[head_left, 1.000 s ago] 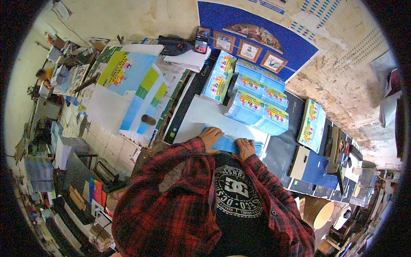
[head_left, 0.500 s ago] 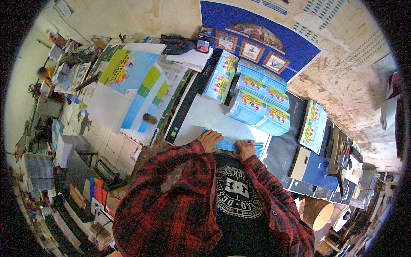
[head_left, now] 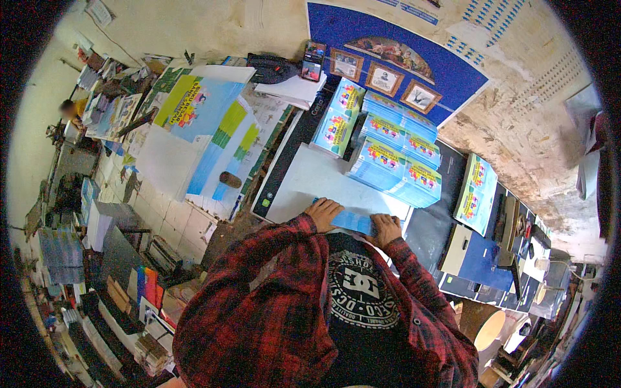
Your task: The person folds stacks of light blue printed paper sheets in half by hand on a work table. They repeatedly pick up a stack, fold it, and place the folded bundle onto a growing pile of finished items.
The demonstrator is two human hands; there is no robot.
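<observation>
A stack of blue booklets point(head_left: 353, 222) lies close against my body, its layered edges facing up. My left hand point(head_left: 323, 214) is closed round the stack's left end. At the other end, the fingers of my right hand point(head_left: 386, 229) wrap over the corner. Under them spreads a pale grey board point(head_left: 301, 184). Just beyond stand piles of finished-looking booklets point(head_left: 394, 171) with blue and yellow covers, and a further pile point(head_left: 337, 119) sits to their left. The lower side of the held stack is hidden by my hands and shirt.
On the right lie another booklet pile point(head_left: 476, 194) and a blue-and-beige folder point(head_left: 479, 258). Printed sheets point(head_left: 194, 107) cover the left table, with a brown oval object point(head_left: 230, 179) on them. A phone point(head_left: 313, 61) stands by the wall. Another person point(head_left: 76, 113) is far left.
My right hand has shifted slightly right, and the fanned sheets beside it no longer show. The blue stack now appears wider and more even between my hands. The view has shifted slightly.
</observation>
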